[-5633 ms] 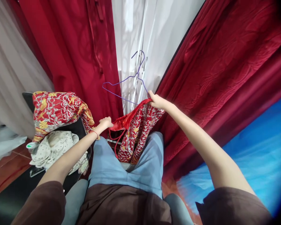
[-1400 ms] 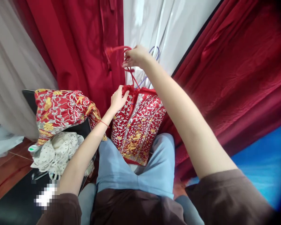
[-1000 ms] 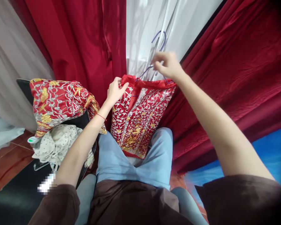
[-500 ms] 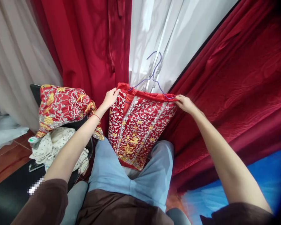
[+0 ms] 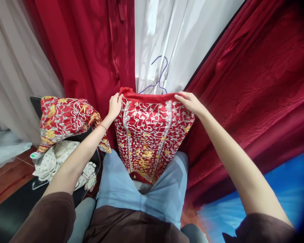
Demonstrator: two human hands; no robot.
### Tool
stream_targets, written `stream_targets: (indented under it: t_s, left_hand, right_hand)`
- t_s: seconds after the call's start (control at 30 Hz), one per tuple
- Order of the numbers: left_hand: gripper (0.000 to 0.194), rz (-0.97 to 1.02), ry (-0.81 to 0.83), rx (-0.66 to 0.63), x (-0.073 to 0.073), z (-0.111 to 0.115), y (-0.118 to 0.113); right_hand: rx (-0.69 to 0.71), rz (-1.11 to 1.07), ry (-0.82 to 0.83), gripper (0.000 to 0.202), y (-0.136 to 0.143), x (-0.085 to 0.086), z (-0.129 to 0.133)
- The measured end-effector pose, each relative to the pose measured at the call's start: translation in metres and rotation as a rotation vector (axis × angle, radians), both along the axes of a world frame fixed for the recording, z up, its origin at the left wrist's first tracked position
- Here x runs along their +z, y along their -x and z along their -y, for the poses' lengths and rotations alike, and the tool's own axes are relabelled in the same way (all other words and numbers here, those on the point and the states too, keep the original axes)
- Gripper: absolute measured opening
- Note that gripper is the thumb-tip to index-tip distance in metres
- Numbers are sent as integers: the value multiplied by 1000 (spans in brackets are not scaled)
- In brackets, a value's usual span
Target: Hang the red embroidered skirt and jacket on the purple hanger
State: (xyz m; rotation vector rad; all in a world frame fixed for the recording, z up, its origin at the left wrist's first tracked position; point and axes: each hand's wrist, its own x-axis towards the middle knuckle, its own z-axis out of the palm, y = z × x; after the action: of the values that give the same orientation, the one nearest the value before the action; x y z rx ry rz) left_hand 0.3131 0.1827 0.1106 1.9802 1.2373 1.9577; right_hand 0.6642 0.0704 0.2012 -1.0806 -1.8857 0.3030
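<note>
A red garment (image 5: 147, 135) with silver and gold embroidery hangs stretched between my hands, its lower part between my knees. My left hand (image 5: 116, 105) grips the top edge at its left corner. At the right end of that edge, my right hand (image 5: 190, 101) pinches the cloth between thumb and fingers. The hook of a purple hanger (image 5: 159, 81) rises behind the red top band; its lower part is hidden by the garment.
On a black chair (image 5: 36, 104) at the left lie another red embroidered garment (image 5: 66, 118) and a white dotted cloth (image 5: 50, 162). Red curtains (image 5: 255, 84) and a white curtain (image 5: 152, 37) hang ahead. Clear plastic (image 5: 7, 148) lies far left.
The garment's top edge has risen in front of the hanger's lower part and now covers it. My right hand has moved slightly up and left along the edge. The view has shifted slightly.
</note>
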Motion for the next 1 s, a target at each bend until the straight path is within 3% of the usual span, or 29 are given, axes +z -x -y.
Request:
stream_targets:
  t_s: [0.1,0.2,0.37,0.47,0.57,0.67,0.77,0.9,1.0]
  left_hand:
    - [37,251,5,13,-2,7,-6]
    - [39,457,-18,33,-7,17,-13]
    - [40,202,-95,53,-13,33,-6]
    - [40,34,-72,42,-15,40,1]
    - [58,-70,-24,48,-19,46,1]
    - [81,-75,4,85,-25,50,-7]
    - [90,-1,-23,74,-34,53,-15]
    - [70,228,36,-49,-56,60,-20]
    - [49,377,220,-141,-82,69,-19]
  right_hand:
    - [-70,35,-119,43,11,-8,-17]
    - [-267,-21,-277,37,10,-23,-28]
    - [-514,160,-362,30,6,-41,-34]
    - [-741,308,-348,48,17,-53,-37]
    - [-889,385,-328,76,42,-71,-36]
    - [-879,409,-334,94,82,-94,-25]
    - [-809,345,-340,89,128,-125,-5]
    - [-699,99,-256,50,183,-183,22]
    - [-540,-116,17,31,212,-227,31]
